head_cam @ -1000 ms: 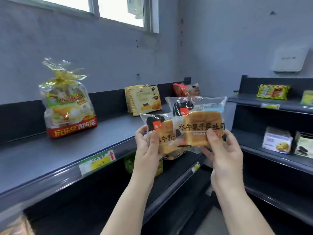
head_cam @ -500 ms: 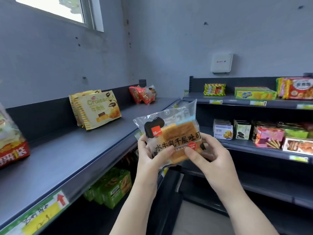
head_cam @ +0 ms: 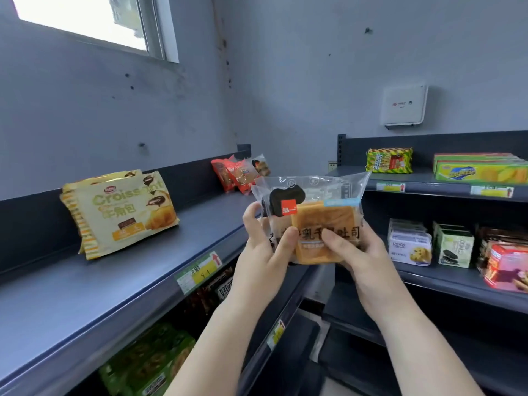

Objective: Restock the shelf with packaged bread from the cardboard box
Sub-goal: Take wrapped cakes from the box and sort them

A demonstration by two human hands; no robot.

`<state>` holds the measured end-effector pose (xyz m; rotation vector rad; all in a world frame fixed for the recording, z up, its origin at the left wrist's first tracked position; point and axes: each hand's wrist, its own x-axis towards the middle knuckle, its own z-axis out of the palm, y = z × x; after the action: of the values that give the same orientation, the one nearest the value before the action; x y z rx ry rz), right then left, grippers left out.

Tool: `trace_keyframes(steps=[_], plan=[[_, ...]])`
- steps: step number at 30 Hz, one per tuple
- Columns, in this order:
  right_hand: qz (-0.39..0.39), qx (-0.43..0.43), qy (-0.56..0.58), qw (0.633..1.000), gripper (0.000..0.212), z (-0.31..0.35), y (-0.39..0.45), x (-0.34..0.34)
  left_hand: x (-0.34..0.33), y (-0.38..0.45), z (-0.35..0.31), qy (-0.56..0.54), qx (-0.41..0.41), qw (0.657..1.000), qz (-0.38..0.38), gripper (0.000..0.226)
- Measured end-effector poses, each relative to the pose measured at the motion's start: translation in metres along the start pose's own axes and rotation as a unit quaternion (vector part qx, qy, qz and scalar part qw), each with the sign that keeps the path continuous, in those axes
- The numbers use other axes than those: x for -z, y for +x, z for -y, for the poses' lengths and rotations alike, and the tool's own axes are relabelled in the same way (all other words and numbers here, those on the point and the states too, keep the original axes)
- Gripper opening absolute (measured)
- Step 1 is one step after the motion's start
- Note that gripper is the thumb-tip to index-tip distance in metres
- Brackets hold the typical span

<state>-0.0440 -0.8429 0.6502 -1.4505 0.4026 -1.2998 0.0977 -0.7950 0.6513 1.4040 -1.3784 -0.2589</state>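
Got the bread packet up in the air just past the front edge of the top shelf, my left hand and right hand both pinching its lower corners. Plenty of bare shelf between the croissant bags and the red packets.

Daylight enters from the window at 11 o'clock; the pane is overexposed to plain white. Walls read even, cool grey, moderately bright. Lower shelf bays at 7 o'clock sit in deep shadow. Mild glare on the bread pack film. Overall softness; print on the pack is smeared. Wide-angle bending of shelf lines toward the edges.
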Motion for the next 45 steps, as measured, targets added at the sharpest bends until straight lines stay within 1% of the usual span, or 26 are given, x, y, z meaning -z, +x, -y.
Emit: trace_keyframes(steps=[2, 4, 6, 9, 11, 13, 15, 18, 20, 23, 26, 29, 31, 34, 37, 40, 42, 43, 45], plan=[[-0.01, 0.01, 0.009, 1.0, 0.033, -0.008, 0.027, 0.018, -0.014, 0.025, -0.003, 0.047, 0.005, 0.999, 0.024, 0.08], [-0.003, 0.017, 0.008, 1.0, 0.033, -0.016, 0.057, 0.037, -0.026, 0.052, -0.005, 0.063, -0.005, 0.998, 0.025, 0.082], [0.013, 0.014, -0.01, 1.0, 0.036, -0.025, 0.086, 0.052, -0.035, 0.081, -0.002, 0.06, -0.005, 0.998, 0.019, 0.07], [0.036, 0.001, -0.045, 0.998, 0.04, -0.042, 0.13, 0.068, -0.046, 0.124, 0.01, 0.027, 0.018, 0.999, 0.027, 0.04], [0.056, -0.005, -0.061, 0.997, 0.042, -0.054, 0.158, 0.074, -0.054, 0.15, 0.021, 0.017, 0.031, 0.999, 0.026, 0.031], [0.072, -0.004, -0.066, 0.995, 0.043, -0.067, 0.19, 0.079, -0.063, 0.177, 0.034, 0.012, 0.035, 0.999, 0.018, 0.033], [0.084, -0.006, -0.071, 0.994, 0.041, -0.08, 0.225, 0.081, -0.068, 0.205, 0.046, 0.016, 0.042, 0.999, 0.009, 0.041], [0.107, -0.013, -0.066, 0.992, 0.021, -0.099, 0.282, 0.083, -0.071, 0.249, 0.06, 0.05, 0.044, 0.998, -0.012, 0.053], [0.124, -0.007, -0.061, 0.99, 0.014, -0.11, 0.315, 0.083, -0.075, 0.277, 0.075, 0.058, 0.044, 0.997, -0.035, 0.061], [0.147, -0.005, -0.068, 0.987, 0.016, -0.129, 0.361, 0.085, -0.085, 0.313, 0.103, 0.073, 0.059, 0.995, -0.04, 0.074], [0.168, -0.018, -0.062, 0.984, 0.017, -0.153, 0.402, 0.091, -0.094, 0.349, 0.124, 0.094, 0.094, 0.99, -0.041, 0.084], [0.167, -0.033, -0.036, 0.985, 0.014, -0.179, 0.441, 0.095, -0.105, 0.381, 0.136, 0.12, 0.118, 0.984, -0.057, 0.084], [0.179, -0.035, -0.024, 0.983, 0.015, -0.195, 0.467, 0.098, -0.112, 0.402, 0.146, 0.128, 0.136, 0.979, -0.076, 0.079], [0.202, -0.039, -0.017, 0.978, 0.014, -0.215, 0.503, 0.097, -0.115, 0.425, 0.157, 0.15, 0.168, 0.97, -0.091, 0.079], [0.263, -0.039, -0.019, 0.964, 0.017, -0.232, 0.54, 0.093, -0.117, 0.451, 0.171, 0.173, 0.197, 0.958, -0.118, 0.079], [0.308, -0.062, -0.033, 0.949, 0.024, -0.249, 0.569, 0.092, -0.12, 0.468, 0.186, 0.184, 0.245, 0.944, -0.124, 0.081], [0.338, -0.079, -0.051, 0.937, 0.025, -0.26, 0.583, 0.093, -0.124, 0.476, 0.195, 0.186, 0.269, 0.937, -0.123, 0.081], [0.355, -0.091, -0.069, 0.928, 0.029, -0.266, 0.59, 0.093, -0.126, 0.48, 0.199, 0.187, 0.276, 0.935, -0.124, 0.08], [0.369, -0.122, -0.099, 0.916, 0.052, -0.278, 0.599, 0.091, -0.13, 0.487, 0.206, 0.189, 0.288, 0.93, -0.128, 0.077]])
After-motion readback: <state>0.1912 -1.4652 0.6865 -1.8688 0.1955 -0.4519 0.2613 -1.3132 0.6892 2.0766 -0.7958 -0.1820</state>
